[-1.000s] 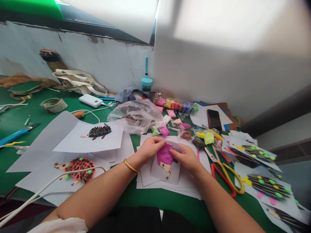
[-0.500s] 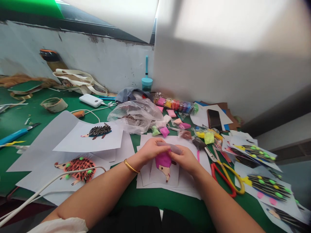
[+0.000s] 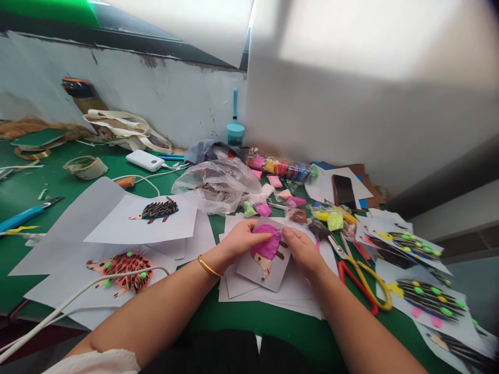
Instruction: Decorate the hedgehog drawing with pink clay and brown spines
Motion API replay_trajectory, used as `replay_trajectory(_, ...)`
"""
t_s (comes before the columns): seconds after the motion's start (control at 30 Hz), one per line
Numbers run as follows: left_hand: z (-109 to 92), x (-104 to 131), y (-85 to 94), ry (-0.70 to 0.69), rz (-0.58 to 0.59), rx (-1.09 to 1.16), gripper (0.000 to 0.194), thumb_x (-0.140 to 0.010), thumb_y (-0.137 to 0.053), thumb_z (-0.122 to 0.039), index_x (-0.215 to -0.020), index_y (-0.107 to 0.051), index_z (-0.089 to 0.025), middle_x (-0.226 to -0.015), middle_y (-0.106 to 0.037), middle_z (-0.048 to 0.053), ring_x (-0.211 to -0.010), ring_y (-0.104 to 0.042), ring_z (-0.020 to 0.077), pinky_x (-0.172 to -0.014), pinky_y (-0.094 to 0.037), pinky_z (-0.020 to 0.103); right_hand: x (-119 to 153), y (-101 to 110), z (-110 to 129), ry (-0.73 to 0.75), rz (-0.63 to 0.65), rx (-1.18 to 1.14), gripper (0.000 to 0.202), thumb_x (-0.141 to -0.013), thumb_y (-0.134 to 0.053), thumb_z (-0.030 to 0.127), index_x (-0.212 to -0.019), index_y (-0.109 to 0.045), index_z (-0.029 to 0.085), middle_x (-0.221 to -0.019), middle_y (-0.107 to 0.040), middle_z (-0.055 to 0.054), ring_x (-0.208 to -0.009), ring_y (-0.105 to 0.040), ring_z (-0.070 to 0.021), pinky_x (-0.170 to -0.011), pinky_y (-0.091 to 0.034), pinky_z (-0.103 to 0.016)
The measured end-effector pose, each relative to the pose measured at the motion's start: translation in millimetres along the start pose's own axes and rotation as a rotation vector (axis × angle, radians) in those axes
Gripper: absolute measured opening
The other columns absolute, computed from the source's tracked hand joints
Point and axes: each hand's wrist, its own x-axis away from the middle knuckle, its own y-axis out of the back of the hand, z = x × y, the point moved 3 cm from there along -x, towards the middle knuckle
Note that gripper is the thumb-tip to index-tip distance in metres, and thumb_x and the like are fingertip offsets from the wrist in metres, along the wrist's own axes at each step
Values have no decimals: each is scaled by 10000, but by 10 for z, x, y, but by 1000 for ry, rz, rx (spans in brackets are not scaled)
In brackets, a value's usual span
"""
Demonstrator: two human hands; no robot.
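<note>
Head view: the paper card (image 3: pixel 251 272), bearing purple clay (image 3: pixel 267 249), is at six o'clock over white sheets (image 3: pixel 304 292). The left hand (image 3: pixel 239 240) grips it from ten o'clock, thumb on the clay; the right hand (image 3: pixel 302 250) pinches its two-o'clock edge. Light, even thumb pressure should keep the clay smooth

Green table (image 3: pixel 241 317), white paper sheets (image 3: pixel 302 296), scissors (image 3: pixel 349 259) (one handle red, one yellow), clear plastic bag (image 3: pixel 222 179), blue-handled tool (image 3: pixel 23 217)

Free room along the table's near side (image 3: pixel 275 316), scissors (image 3: pixel 343 254) in the way beside the right hand (image 3: pixel 302 252).
</note>
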Motion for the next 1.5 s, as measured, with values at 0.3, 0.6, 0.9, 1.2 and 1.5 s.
replay_trajectory(0.3, 12, 0, 6, 6, -22, -147, 392, -662, -810, -423, -892, -749, -111, -790, -726, 69, -648, -647, 167, -591, -489, 251, -14, 153, 36, -104, 156, -40, 440, -747, -709, 602, -846, -695, 173, -696, -618, -22, -658, -564, -185, -611, -466, -300)
replay_trajectory(0.6, 10, 17, -14, -5, -10, -147, 437, -713, -760, -506, -889, -729, -107, -862, -733, 94, -743, -670, 210, -638, -499, 271, 43, 62, 95, -121, 143, 70, 412, -764, -720, 573, -739, -606, 178, -574, -582, 14, -515, -516, -141, -489, -390, -256)
replay_trajectory(0.9, 27, 2, 2, 5, 25, -178, 456, -694, -767, -527, -860, -732, -103, -810, -712, 82, -710, -648, 196, -622, -481, 269, 33, 99, 75, -85, 194, 94, 447, -800, -669, 590, -654, -558, 182, -581, -493, 25, -539, -466, -124, -505, -380, -255)
replay_trajectory(1.2, 22, 2, 13, -29, -104, -160, 426, -722, -743, -524, -842, -711, -117, -807, -689, 56, -691, -607, 164, -608, -463, 246, 43, 47, 83, -102, 151, 78, 409, -740, -744, 563, -822, -660, 172, -652, -608, 8, -582, -531, -146, -535, -427, -266)
replay_trajectory(1.5, 31, 2, -16, 30, 13, -69, 435, -689, -803, -480, -906, -712, -114, -706, -680, 43, -556, -585, 129, -521, -456, 238, 6, 60, 106, 27, -13, 125, 502, -704, -805, 410, -1133, -665, 188, -1084, -720, -73, -935, -662, -246, -807, -523, -344)
